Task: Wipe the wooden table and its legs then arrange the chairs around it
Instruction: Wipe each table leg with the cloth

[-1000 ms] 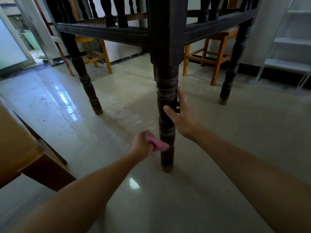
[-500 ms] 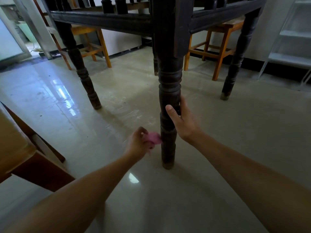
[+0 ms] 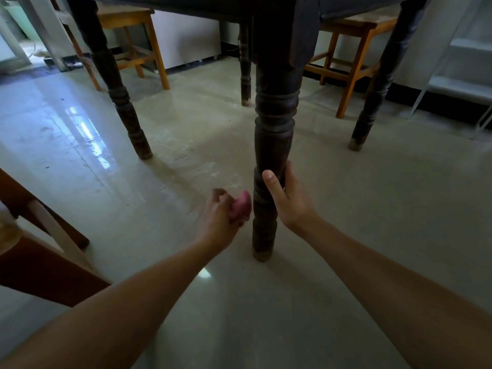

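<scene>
Leg-wiping is the step in hand, judging by the head view: the right hand [image 3: 288, 201] is wrapping around the near leg [image 3: 270, 166] of the dark wooden table [image 3: 298, 27], thumb in front and fingers behind, steadying it low down. The left hand [image 3: 221, 217] is clenching a pink cloth [image 3: 241, 206] just beside the leg's left face, near its lower turned section. Three other legs are standing behind, and two light wooden chairs [image 3: 133, 30] are sitting beyond the table by the wall. Next, the cloth likely needs pressing against the wood and rubbing down toward the foot [image 3: 262, 253], then the other legs.
</scene>
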Demonstrator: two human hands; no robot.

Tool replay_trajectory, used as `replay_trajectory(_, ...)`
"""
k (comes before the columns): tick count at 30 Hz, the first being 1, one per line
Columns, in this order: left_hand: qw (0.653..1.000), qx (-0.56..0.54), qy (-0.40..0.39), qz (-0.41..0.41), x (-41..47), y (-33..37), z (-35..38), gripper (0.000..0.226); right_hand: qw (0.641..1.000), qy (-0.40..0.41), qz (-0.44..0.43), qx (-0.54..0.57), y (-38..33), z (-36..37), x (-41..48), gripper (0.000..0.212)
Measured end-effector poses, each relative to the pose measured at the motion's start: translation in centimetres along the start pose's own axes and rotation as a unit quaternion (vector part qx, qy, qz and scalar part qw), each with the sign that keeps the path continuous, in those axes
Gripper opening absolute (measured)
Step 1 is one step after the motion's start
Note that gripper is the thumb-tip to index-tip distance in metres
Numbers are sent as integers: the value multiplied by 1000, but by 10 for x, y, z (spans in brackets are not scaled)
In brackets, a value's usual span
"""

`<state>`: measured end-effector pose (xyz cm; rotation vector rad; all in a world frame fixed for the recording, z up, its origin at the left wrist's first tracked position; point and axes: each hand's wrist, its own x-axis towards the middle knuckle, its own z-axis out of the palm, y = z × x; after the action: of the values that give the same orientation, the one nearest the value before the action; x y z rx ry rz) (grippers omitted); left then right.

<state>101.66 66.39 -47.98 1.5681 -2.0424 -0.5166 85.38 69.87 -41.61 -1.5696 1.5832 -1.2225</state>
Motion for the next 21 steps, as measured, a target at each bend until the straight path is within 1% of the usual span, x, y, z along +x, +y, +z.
replay_trajectory(1,999,-2,-35,41,-10,6,7,17,1000,7,-1,2,2,2,-1,49)
replay_trajectory(2,992,15,-89,88,-22,10,17,15,1000,13,-3,3,2,3,-1,47)
replay_trajectory(4,961,61,-209,173,-46,9,36,18,1000,17,-7,14,3,4,-2,44)
replay_trajectory(5,946,100,-220,217,-52,6,41,19,1000,15,-9,19,3,4,-1,43)
replay_trajectory(6,947,104,-195,234,-49,-3,45,17,1000,13,-10,20,4,3,-1,43)
replay_trajectory(7,964,68,-165,196,-44,-12,45,22,1000,10,-11,19,4,2,0,43)
replay_trajectory(8,983,3,-128,133,-34,-22,45,39,1000,9,-11,17,5,3,1,45)
replay_trajectory(9,992,-67,-100,50,-24,-33,43,56,1000,8,-12,16,5,3,1,47)
replay_trajectory(10,986,-149,-68,-18,-15,-36,41,68,1000,9,-12,15,6,4,2,48)
replay_trajectory(11,977,-201,-59,-46,-10,-37,42,73,1000,12,-13,16,6,5,2,49)
replay_trajectory(12,972,-221,-64,-48,-5,-36,45,68,1000,16,-14,17,7,6,1,49)
replay_trajectory(13,967,-236,-96,-32,-7,-34,48,56,999,21,-14,20,7,7,1,49)
replay_trajectory(14,966,-220,-135,-23,-16,-30,52,43,999,27,-14,22,8,8,1,49)
replay_trajectory(15,967,-186,-175,-2,-26,-27,58,30,999,30,-14,22,8,8,1,49)
replay_trajectory(16,963,-146,-221,43,-35,-26,64,17,999,32,-14,22,8,8,1,49)
replay_trajectory(17,951,-100,-279,93,-49,-24,64,13,999,32,-15,23,9,8,1,49)
replay_trajectory(18,942,-56,-318,93,-53,-32,65,17,999,33,-19,22,9,8,1,48)
replay_trajectory(19,947,-52,-313,59,-52,-41,65,19,999,33,-21,20,10,8,2,48)
replay_trajectory(21,967,-85,-239,-9,-37,-45,59,17,999,34,-22,18,11,9,3,49)
